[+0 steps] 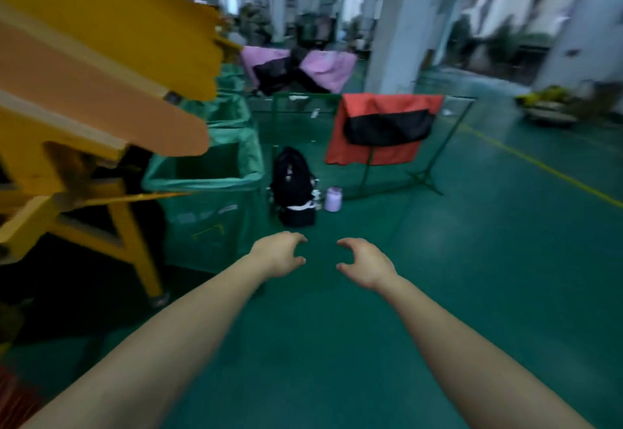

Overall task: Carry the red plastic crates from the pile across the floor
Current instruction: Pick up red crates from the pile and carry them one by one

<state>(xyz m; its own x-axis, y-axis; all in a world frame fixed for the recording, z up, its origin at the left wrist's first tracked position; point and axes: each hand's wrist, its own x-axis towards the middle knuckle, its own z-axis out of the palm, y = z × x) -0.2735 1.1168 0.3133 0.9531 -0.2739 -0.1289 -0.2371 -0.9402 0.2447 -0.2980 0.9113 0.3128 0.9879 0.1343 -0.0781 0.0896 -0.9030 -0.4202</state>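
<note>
Reaching out ahead of the body, the left hand [279, 255] and the right hand [365, 265] hang side by side over the green floor [472, 293], close together but not touching. Both have their fingers loosely hooked inward toward each other, and neither has anything in it. Bare forearms run back from them to the bottom of the view. No crate sits between or under the hands. The only hint of the task's load is a red ribbed shape [15, 398] far behind the left hand, beside the left elbow at the edge of view. It is too blurred and cut off to say whether it is a red plastic crate. Out to the left of the left hand stands a yellow machine frame [84, 175] with slanted legs, looming above hand height. Just beyond that hand, between it and the frame, is a green fabric bin [209, 192] with an open top. Straight ahead of the gap between the hands a black backpack [293, 186] stands on the floor, and a small lilac bottle [333, 198] stands just beside it on the right-hand side. Farther out past the right hand, a red and black cloth [381, 128] is draped over a green rack [424, 179]. Beyond that a pink cloth [323, 67] hangs near a white pillar [397, 24]. Well off to the right of the right hand a yellow line [539, 165] runs across the floor.
</note>
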